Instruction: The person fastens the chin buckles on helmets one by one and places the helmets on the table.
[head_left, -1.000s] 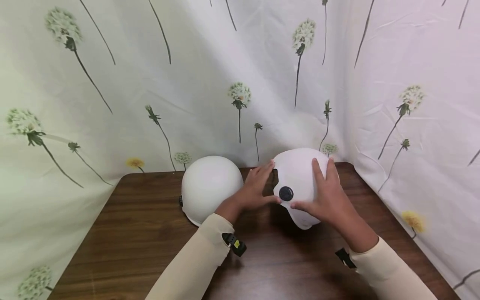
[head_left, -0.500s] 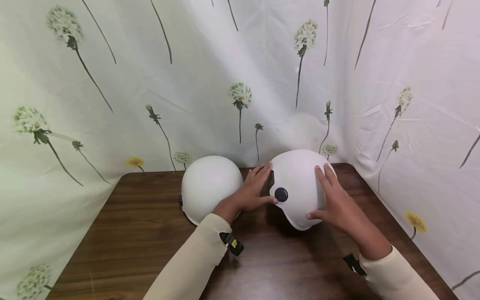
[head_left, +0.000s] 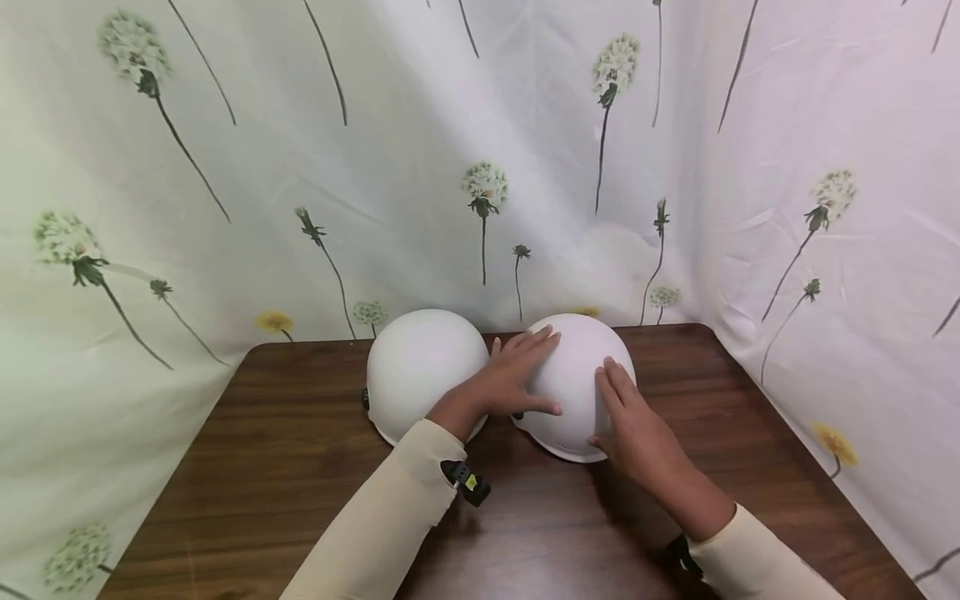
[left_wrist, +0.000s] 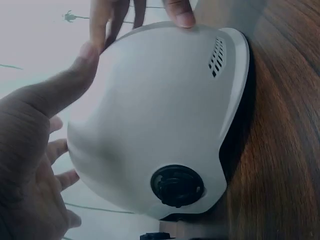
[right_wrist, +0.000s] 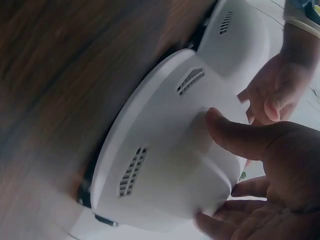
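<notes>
Two white helmets stand side by side on a dark wooden table. Both of my hands are at the right helmet, dome up. My left hand spreads its straight fingers over the helmet's left side, thumb toward the front. On the opposite side, the fingers and thumb of my right hand touch the shell, extended and not curled round it. In the left wrist view a black round knob shows on the helmet's side. Slotted vents appear in the right wrist view. My left wrist and hand partly cover the left helmet.
The wooden table reaches back to a white curtain printed with dandelions, which also runs along the right side. The left helmet is right beside the one under my hands.
The right helmet has come left and turned, settling lower beside the other one; its side knob has swung mostly out of the head view. My right hand has moved left with it.
</notes>
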